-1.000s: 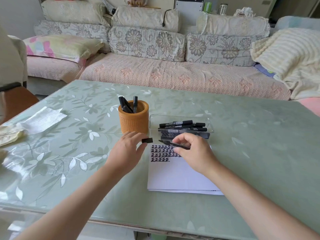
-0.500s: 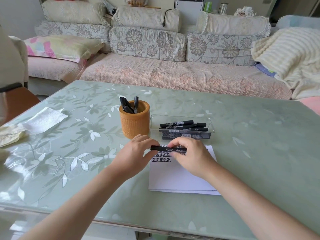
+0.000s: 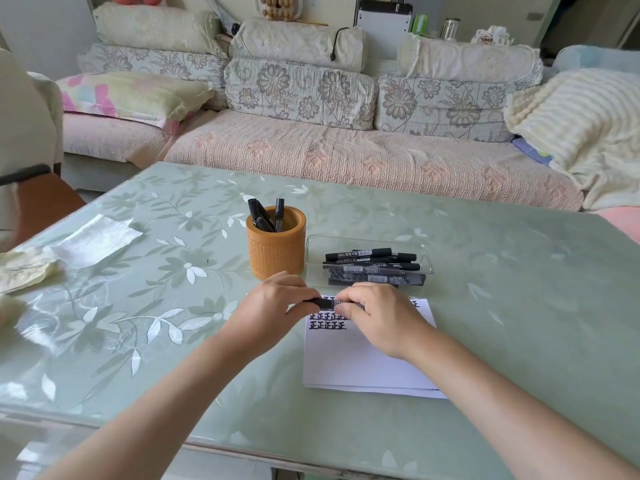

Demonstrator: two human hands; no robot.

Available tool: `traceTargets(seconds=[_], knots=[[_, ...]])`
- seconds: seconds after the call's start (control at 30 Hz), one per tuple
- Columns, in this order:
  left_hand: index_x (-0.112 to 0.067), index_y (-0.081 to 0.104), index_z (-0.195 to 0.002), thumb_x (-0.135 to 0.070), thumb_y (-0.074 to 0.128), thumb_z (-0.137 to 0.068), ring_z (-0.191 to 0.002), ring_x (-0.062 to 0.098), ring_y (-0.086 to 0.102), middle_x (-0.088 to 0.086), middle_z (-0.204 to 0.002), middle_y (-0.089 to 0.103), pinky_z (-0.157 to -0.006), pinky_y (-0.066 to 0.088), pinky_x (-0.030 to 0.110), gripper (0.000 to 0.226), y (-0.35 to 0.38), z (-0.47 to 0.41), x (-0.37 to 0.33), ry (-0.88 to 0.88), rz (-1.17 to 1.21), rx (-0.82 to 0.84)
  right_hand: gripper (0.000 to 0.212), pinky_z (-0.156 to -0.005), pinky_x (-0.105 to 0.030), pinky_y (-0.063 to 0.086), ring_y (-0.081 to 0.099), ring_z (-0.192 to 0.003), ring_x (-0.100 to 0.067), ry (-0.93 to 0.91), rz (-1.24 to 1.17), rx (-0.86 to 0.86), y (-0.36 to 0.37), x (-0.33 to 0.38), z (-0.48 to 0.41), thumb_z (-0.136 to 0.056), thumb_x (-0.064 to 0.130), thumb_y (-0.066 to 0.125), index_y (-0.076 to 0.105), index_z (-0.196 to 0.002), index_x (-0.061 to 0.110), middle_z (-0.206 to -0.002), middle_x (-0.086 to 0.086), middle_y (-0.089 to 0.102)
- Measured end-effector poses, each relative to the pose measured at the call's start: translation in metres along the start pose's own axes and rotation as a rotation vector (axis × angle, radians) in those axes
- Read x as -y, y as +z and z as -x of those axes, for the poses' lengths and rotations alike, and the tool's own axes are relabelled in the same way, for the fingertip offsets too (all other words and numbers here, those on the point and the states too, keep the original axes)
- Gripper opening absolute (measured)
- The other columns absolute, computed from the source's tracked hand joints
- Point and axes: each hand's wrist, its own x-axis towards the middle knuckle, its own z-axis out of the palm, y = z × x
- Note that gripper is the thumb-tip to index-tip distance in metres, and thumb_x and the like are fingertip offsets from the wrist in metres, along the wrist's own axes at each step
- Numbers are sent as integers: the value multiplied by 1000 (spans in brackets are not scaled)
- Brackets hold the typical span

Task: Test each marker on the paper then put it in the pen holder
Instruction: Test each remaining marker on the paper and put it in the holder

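Above the far edge of the paper [image 3: 356, 358], in the head view, my left grip [image 3: 273, 306] and right grip [image 3: 381, 317] meet on one black marker [image 3: 326, 303], held level and crosswise. The left grip pinches its left end and the right grip curls round its right part. Only a short middle stretch shows between them, so I cannot tell whether the cap is fully on. Rows of black test marks sit on the paper, partly hidden by my right grip.

Just beyond my left grip stands the orange pen holder [image 3: 275, 251], upright, with a few standing markers [image 3: 263, 216] leaning inside. Just right of it lies a clear tray [image 3: 346, 239] holding more loose markers [image 3: 372, 263], its near edge just behind my right knuckles.

Well to the left on the green flowered desk [image 3: 519, 306] lie a white tissue [image 3: 97, 237] and a crumpled yellowish sheet [image 3: 20, 268]. Behind the desk runs a sofa [image 3: 346, 157] with a cream blanket [image 3: 581, 126] at its right end.
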Motion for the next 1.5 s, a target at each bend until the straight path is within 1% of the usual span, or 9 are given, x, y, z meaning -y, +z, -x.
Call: traceTargets(seconds=[0.2,0.33,0.47,0.83,1.0,1.13,1.23,1.4,1.5], knots=[[-31,63,-114,-53,52,-89,-90,6,48,-18,-90,54,-78,43,26,35,9,1,10,-153,-18,82,32,-90,-36,43,54,-103,-15,-1,96,93,1,4,-7,-102,24,43,55,-130,32,-113,11,52],[-30,48,-131,-75,32,-80,-113,10,44,-12,-119,53,-98,40,33,69,19,8,17,-202,-140,206,25,-94,-29,41,53,-103,-10,61,2,8,-1,-2,-11,-98,16,48,57,-120,23,-114,8,54],[-29,41,-139,-74,39,-82,-124,11,35,-11,-135,43,-108,29,32,73,25,13,18,-134,-236,236,23,-78,-15,39,53,-85,0,98,-122,-162,-13,6,-27,-95,13,55,62,-114,24,-100,7,58],[-28,35,-145,-72,47,-81,-133,13,26,-7,-144,36,-111,21,33,79,24,11,19,-116,-259,285,9,-82,-38,59,70,-79,-15,44,-492,-490,-45,70,-131,-84,17,72,66,-87,22,-83,1,72],[-26,33,-145,-69,50,-81,-132,14,28,-6,-143,37,-110,23,33,79,21,10,21,-108,-249,276,7,-75,-27,52,65,-78,-8,82,-207,-324,-26,76,-151,-81,26,72,67,-86,27,-81,11,69],[-28,33,-145,-69,50,-81,-130,16,29,-5,-142,37,-110,25,35,78,21,9,21,-102,-248,283,15,-95,-32,38,46,-110,-19,141,128,-177,-10,69,-150,-80,34,65,68,-95,30,-106,6,60],[-27,33,-145,-70,51,-81,-129,16,30,-5,-141,38,-109,25,35,80,22,9,22,-110,-249,280,22,-102,-31,28,38,-126,-22,129,115,-100,-8,62,-153,-86,35,60,71,-105,34,-126,1,55],[-25,32,-145,-69,51,-81,-129,16,30,-6,-141,38,-110,25,35,81,23,9,22,-112,-254,264,26,-95,-29,40,50,-104,-13,111,-1,-177,-17,40,-138,-93,16,53,68,-110,29,-117,3,56],[-26,32,-145,-71,48,-81,-131,15,27,-6,-143,36,-111,23,35,80,23,9,20,-123,-254,259,28,-91,-27,46,60,-100,-13,198,133,-108,-26,11,-120,-94,13,49,70,-107,27,-113,5,68]])
